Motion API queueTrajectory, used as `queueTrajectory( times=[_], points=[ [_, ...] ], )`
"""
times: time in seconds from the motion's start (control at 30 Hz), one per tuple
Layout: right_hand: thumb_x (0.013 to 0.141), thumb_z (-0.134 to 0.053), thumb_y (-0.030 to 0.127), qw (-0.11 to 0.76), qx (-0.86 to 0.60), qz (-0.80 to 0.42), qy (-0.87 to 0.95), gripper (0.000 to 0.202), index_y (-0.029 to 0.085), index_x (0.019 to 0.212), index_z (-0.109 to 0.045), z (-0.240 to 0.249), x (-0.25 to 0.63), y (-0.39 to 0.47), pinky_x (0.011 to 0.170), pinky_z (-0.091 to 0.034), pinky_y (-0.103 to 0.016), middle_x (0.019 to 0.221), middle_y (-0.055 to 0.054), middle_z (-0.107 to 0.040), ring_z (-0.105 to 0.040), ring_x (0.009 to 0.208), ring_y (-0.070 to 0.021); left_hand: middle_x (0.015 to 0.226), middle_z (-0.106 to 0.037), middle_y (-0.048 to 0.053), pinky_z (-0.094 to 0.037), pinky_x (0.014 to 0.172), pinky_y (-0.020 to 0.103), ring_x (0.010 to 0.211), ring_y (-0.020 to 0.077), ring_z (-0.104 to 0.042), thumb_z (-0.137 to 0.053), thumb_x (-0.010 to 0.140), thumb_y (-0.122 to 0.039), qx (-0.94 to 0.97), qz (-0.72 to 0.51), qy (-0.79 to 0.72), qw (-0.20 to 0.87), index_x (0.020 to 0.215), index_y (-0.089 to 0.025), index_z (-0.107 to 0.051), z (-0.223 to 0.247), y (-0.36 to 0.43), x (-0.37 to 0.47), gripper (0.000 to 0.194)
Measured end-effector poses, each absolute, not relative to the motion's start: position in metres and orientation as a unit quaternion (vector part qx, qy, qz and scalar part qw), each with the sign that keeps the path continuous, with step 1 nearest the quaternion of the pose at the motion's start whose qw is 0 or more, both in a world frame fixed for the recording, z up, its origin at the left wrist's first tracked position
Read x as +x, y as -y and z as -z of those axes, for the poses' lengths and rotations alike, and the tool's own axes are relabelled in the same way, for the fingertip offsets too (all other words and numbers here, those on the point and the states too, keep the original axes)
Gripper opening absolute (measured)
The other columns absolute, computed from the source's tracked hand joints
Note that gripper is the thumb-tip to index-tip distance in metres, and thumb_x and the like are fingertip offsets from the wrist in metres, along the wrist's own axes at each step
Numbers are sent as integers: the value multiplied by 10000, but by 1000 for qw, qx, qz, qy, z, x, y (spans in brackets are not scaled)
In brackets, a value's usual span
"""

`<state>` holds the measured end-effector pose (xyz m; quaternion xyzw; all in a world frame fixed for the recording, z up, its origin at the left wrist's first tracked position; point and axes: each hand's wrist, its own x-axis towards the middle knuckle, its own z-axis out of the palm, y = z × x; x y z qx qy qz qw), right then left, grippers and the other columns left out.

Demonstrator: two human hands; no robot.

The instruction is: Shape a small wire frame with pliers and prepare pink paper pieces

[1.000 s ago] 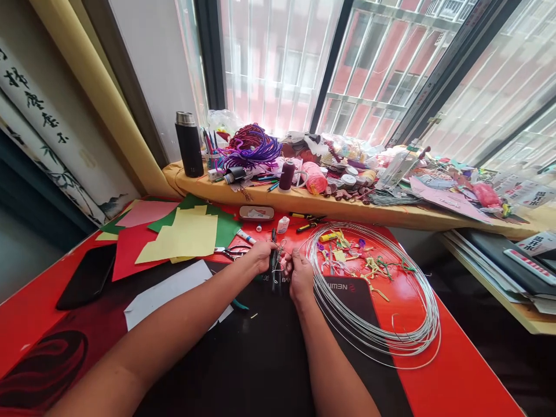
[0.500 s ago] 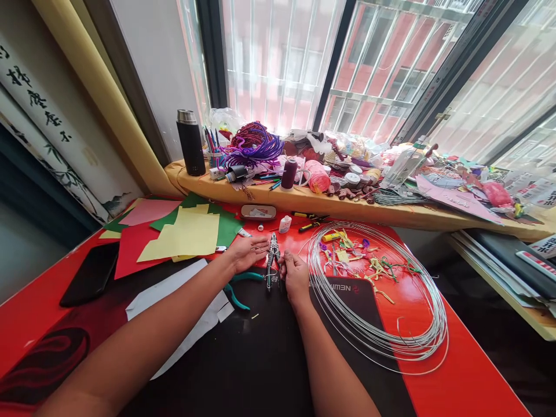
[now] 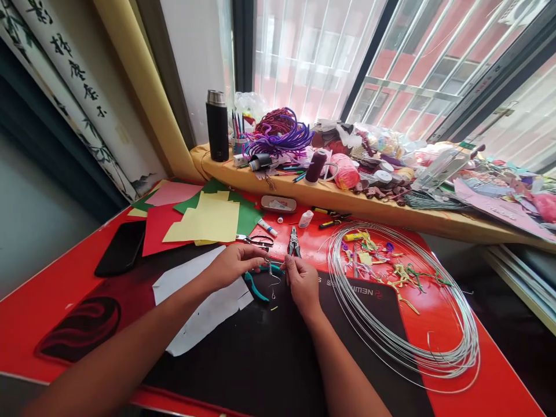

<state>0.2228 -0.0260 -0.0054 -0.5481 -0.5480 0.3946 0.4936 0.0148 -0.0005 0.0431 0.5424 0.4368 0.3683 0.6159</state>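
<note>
A small piece of twisted wire [image 3: 271, 271] hangs between my two hands over the black mat [image 3: 243, 370]. The fingers of my left hand [image 3: 238, 265] pinch its upper left part. At the wire's right side, my right hand [image 3: 301, 284] is closed, thumb against forefinger. Grey-handled pliers [image 3: 294, 242] lie just beyond my right fingertips, jaws pointing away. Teal-handled pliers [image 3: 256, 287] rest on the mat, partly hidden behind my left fingers and the wire.
A big coil of silver wire [image 3: 471, 341] lies at the right, around coloured scraps. White paper [image 3: 200, 318], coloured sheets [image 3: 212, 217], scissors [image 3: 256, 240] and a black phone [image 3: 120, 249] are at the left. A cluttered ledge [image 3: 278, 182] runs behind.
My left hand was open, palm up, and now its fingers are closed on the wire. The twisted wire now hangs in plain sight between my hands. The view has shifted left.
</note>
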Motion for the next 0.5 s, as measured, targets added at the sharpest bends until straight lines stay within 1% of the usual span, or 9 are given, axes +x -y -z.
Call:
queueTrajectory(
  times=[0.1, 0.2, 0.33, 0.4, 0.5],
  points=[
    [967, -559, 611, 469, -538, -399, 576, 500, 209, 708, -705, 5, 216, 31, 517, -341, -284, 493, 27, -488, -436, 481, -150, 777, -769, 86, -540, 619, 278, 672, 198, -680, -806, 795, -296, 550, -364, -444, 607, 936, -178, -823, -31, 1, 6, 184],
    [989, -530, 592, 463, -517, -418, 586, 501, 215, 723, -725, 4, 211, 33, 531, -354, -291, 530, 7, -529, -471, 509, -166, 766, -763, 81, -533, 578, 274, 611, 181, -659, -788, 803, -315, 551, -354, -456, 603, 936, -182, -821, -23, -1, -6, 191],
    [1035, -468, 531, 450, -526, -374, 617, 496, 224, 760, -743, 4, 208, 35, 585, -387, -305, 566, -13, -580, -526, 545, -187, 729, -751, 70, -528, 567, 280, 602, 187, -658, -774, 798, -334, 560, -326, -476, 594, 944, -189, -809, -20, -3, -22, 208],
    [1035, -489, 496, 430, -530, -333, 650, 453, 229, 789, -760, 5, 210, 34, 619, -400, -310, 603, -26, -628, -563, 574, -198, 729, -752, 69, -525, 581, 277, 613, 189, -663, -761, 801, -336, 569, -308, -486, 588, 960, -193, -801, -21, -3, -29, 218],
    [1025, -519, 468, 415, -537, -288, 676, 419, 235, 777, -765, 8, 217, 28, 655, -409, -314, 685, -48, -699, -611, 629, -212, 737, -756, 57, -510, 596, 272, 622, 193, -667, -748, 798, -327, 591, -279, -502, 566, 974, -209, -796, -22, -2, -37, 218]
  ],
)
